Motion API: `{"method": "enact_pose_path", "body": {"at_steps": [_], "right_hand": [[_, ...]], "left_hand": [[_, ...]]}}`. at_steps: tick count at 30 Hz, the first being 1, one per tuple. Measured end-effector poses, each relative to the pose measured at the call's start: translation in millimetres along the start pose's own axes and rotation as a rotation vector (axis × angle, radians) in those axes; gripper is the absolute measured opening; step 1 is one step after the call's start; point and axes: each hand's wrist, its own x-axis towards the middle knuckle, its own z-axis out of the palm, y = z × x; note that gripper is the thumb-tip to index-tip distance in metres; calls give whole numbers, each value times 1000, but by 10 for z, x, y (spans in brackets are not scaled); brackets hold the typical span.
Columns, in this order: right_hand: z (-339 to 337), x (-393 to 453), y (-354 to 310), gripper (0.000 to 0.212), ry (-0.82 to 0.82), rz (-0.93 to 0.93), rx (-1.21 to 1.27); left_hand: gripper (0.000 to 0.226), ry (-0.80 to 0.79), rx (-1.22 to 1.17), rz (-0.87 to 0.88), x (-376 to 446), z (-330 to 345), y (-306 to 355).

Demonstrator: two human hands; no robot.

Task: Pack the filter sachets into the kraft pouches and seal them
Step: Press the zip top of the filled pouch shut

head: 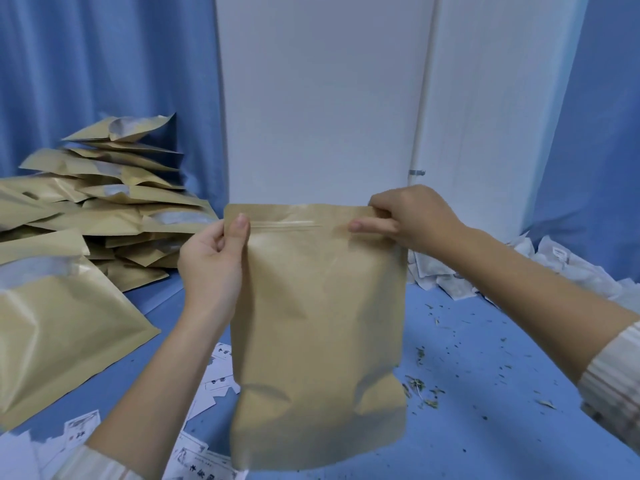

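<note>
Pouch: kraft pouch point(318, 327) held upright in the middle, bottom near the blue table point(485, 393), zip strip point(287, 224) running sideways along the top.
Left grip: left hand point(211, 261) pinching the top left corner, thumb flat on the strip's left end.
Right grip: right hand point(408, 216) pinching the top right corner, thumb on the strip's right end.
Next move, a guess: pressing along the strip between the two thumbs; both about equally near.
Around: pile of pouches point(104, 209) far left; filter sachets point(554, 268) heaped right; paper labels point(214, 375) below; green crumbs point(422, 386) scattered.
In the way: nothing seen between the thumbs.
</note>
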Motion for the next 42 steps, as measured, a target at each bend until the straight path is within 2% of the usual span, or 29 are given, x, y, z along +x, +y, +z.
{"method": "enact_pose_path", "body": {"at_steps": [3,6,8,13,16,18,20,22,26,28,30,32,34,37,40,42], "right_hand": [[137,52,-267,61,133,41,21],[247,139,-442,67,280,111,-137],[241,165,-450,67,278,128,-178],[260,280,-652,67,249,143,-53],[314,287,-807,63,415,118,-337],[296,270,-822,65,485,144,-393],[324,302,-782,67,418,108,-307],[351,363,-773,67,296,106,-87],[338,377,-878,56,298,15,-262],[349,380,-899,55,301,23,-228],[312,377,-839,58,264,31,2],[255,340,-647,43,155,2,342],[152,236,-407,22,90,-27,477],[44,83,-106,26,38,-55,603],[-56,68,-104,28,-24,-60,595],[-119,120,-205,34,-27,-158,383]], "left_hand": [[52,-11,-5,16,-28,64,23],[51,-12,-24,2,-51,86,27],[50,-24,-27,-5,-67,63,11],[51,-40,-15,5,-93,102,23],[50,-31,-4,29,-132,139,55],[50,-27,12,43,-149,141,63],[50,-15,53,66,-160,139,65],[50,-12,66,82,-166,152,76],[50,-9,69,115,-174,192,86],[50,-15,57,102,-179,188,60],[47,-20,19,66,-171,146,18],[39,5,-17,30,-112,58,-13],[35,27,6,24,-11,-70,-34],[31,24,7,9,118,-204,-70],[32,-47,3,44,120,-174,-45],[34,-79,-2,104,91,-118,-13]]}}
